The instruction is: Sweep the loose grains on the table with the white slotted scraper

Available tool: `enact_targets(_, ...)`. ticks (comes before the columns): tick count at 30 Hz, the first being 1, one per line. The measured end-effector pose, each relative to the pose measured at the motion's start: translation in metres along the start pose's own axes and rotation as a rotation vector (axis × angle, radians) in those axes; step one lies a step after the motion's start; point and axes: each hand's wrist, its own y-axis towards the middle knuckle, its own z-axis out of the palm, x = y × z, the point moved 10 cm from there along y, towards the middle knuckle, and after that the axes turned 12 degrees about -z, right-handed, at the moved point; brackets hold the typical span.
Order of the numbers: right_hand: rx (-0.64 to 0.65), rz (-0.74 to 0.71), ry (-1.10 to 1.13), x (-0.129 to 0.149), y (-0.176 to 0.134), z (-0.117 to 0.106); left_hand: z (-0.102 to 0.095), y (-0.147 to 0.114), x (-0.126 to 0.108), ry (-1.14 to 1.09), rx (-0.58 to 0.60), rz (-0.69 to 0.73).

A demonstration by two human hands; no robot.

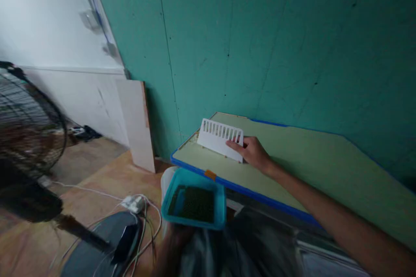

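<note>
My right hand (253,153) grips the right end of a white slotted plastic panel (217,135), which stands on its long edge at the far left corner of a pale green table (308,160) with a blue rim. Below the table's front edge a blue plastic tray (221,201) holds a layer of small dark green pieces (195,204). My left hand (172,238) is under the tray, blurred and mostly hidden, and appears to hold it up from beneath.
A teal wall (260,43) rises right behind the table. A white board (138,125) leans against it at the left. On the floor at the left are a standing fan (29,138), its dark base (104,246), a white power strip (133,202) and loose cables.
</note>
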Motion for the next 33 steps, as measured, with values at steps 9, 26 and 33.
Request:
enact_targets(9, 0.015, -0.018, 0.015, 0.007, -0.002, 0.003, -0.002, 0.005, -0.007, 0.132, 0.055, 0.030)
enact_targets(26, 0.024, -0.151, 0.030, 0.031, -0.001, 0.005, 0.005, 0.010, -0.002, 0.155, 0.158, 0.016)
enact_targets(33, 0.043, -0.135, 0.038, 0.030, -0.002, 0.006, 0.005, 0.015, 0.000, 0.205, 0.306, -0.038)
